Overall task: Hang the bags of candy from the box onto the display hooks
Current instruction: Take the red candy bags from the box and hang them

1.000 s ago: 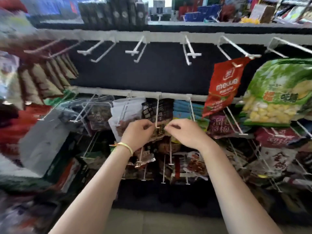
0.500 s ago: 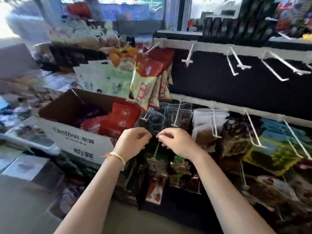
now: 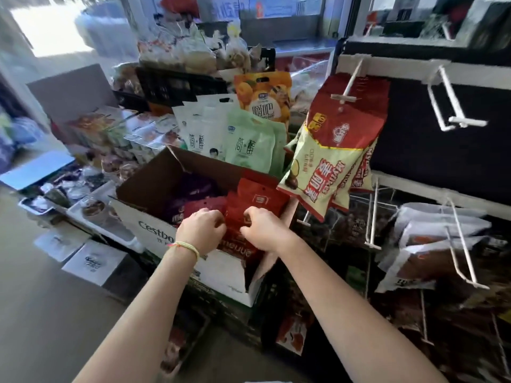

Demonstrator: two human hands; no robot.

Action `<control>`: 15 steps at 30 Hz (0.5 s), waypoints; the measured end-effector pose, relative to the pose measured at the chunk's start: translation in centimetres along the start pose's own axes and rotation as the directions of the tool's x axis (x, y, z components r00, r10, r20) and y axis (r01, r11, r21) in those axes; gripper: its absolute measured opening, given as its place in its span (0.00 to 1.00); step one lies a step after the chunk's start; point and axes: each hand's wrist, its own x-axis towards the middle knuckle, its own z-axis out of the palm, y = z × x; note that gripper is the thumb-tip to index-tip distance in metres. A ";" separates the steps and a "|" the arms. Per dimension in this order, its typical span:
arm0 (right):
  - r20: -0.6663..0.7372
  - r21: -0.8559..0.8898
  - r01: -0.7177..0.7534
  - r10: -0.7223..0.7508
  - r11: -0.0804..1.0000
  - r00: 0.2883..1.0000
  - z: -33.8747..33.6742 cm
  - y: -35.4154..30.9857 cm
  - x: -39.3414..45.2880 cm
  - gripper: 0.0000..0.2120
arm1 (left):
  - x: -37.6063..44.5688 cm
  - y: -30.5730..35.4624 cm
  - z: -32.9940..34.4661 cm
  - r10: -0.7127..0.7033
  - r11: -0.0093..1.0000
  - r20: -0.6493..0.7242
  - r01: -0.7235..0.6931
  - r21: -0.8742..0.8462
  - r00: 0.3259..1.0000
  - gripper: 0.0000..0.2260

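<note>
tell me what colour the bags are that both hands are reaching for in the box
Red, seen in the head view: the bags stand upright in the box.

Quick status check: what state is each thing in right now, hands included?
Cardboard box: open, bags inside.
Red candy bags: in the box, not hung.
Left hand: curled over the red bags.
Right hand: curled over the red bags.
Empty hook: bare.
Red-and-yellow bags: hanging on a hook.

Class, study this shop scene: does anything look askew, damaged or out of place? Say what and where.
The cardboard box stands out: its near right corner is torn open, the flap bent outward. The red-and-yellow bags on the upper hook hang tilted, not straight. Both hands reach the red candy bags in the box.
</note>
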 end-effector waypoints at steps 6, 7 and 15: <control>0.071 -0.366 -0.171 0.211 0.915 0.975 2.2 0.9 3.1 0.11 | 0.7 0.2 1.2 0.054 0.998 -0.080 -0.056 -0.020 0.995 0.13; 0.037 -0.372 -0.198 0.228 0.907 0.973 2.6 1.1 3.2 0.10 | 0.9 0.1 1.4 0.061 0.997 -0.087 -0.064 -0.032 0.994 0.13; -0.199 -0.251 -0.254 0.207 0.934 0.958 2.8 -0.4 0.0 0.08 | 0.8 -1.5 1.3 0.139 0.976 -0.069 -0.148 -0.162 0.988 0.26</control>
